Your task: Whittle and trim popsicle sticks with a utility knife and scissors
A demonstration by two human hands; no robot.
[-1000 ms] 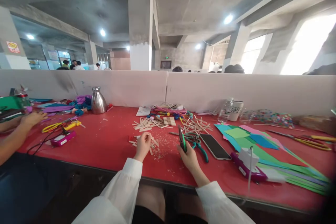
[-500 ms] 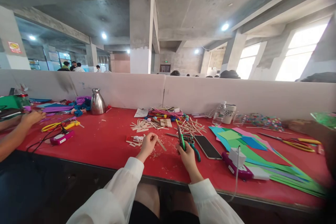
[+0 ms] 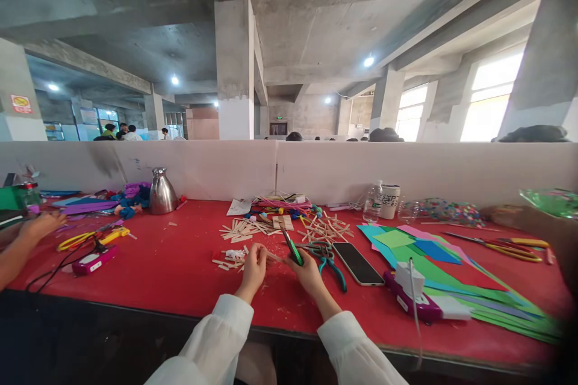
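Between the fingertips of my left hand (image 3: 255, 266) is one end of a thin wooden stick (image 3: 273, 257), pointing to the right. My right hand (image 3: 309, 275) is wrapped around a green and black utility knife (image 3: 293, 248), its tip angled up and to the left. The stick's far end reaches the right fingers; whether they grip it too, I cannot tell. Just right of that hand lie pliers with teal handles (image 3: 332, 271) on the red table (image 3: 180, 271). Small wood shavings are scattered under and around both hands.
Loose wooden sticks (image 3: 244, 228) lie in piles ahead. A phone (image 3: 358, 263), a purple power strip (image 3: 418, 301) and coloured paper (image 3: 478, 283) are on the right. A steel flask (image 3: 162, 192) stands at back left, before a white partition (image 3: 217, 168). Another person's hand (image 3: 43, 225) works far left.
My right hand has moved left with the knife, up to the stick held by my left hand. The camera has tilted up a little, so the table sits lower in view.
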